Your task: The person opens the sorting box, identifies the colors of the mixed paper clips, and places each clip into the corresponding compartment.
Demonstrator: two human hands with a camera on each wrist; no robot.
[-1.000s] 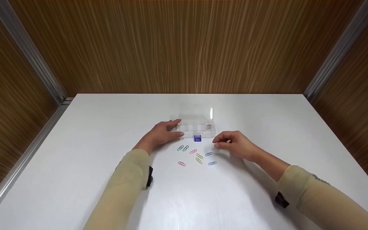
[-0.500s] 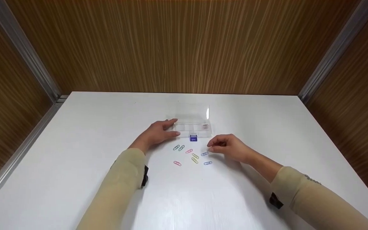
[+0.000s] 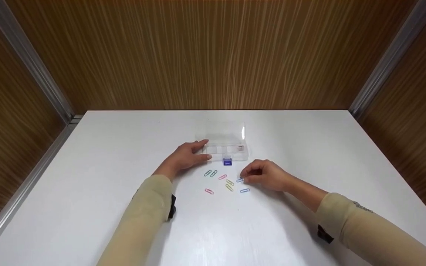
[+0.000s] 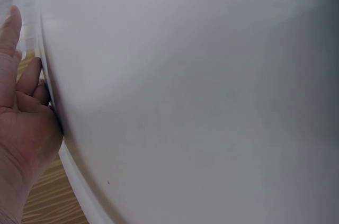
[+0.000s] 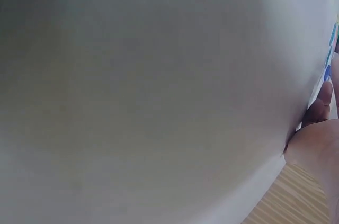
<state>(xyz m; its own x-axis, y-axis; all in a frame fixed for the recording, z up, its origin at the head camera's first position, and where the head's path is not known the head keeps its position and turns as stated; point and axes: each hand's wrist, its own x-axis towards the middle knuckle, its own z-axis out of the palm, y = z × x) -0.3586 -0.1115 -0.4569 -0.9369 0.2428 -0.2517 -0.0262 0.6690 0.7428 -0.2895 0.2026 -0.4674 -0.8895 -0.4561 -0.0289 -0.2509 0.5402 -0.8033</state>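
A clear plastic compartment box point(image 3: 216, 149) stands with its lid point(image 3: 222, 129) raised and a blue latch point(image 3: 227, 162) at its front. My left hand point(image 3: 186, 155) grips the box's left end, thumb near the front edge and fingers toward the hinge. At the upper right of the loose clips, my right hand point(image 3: 268, 175) pinches one end of a blue paper clip point(image 3: 239, 180) between thumb and finger, low over the table. One small reddish clip point(image 3: 240, 148) lies in a right-hand compartment. In the right wrist view the right fingertips point(image 5: 326, 92) are partly cut off.
Between the hands lie two green paper clips point(image 3: 210, 173), a pink one point(image 3: 222, 177), two yellow ones point(image 3: 229, 187), a red one point(image 3: 209, 191) and a second blue one point(image 3: 244, 190). Wood-patterned panels point(image 3: 213, 55) border the white table point(image 3: 198, 232) behind and at both sides.
My right hand has come down and slightly left from beside the box to the upper blue paper clip, its fingertips now on it. The left hand stays on the box.
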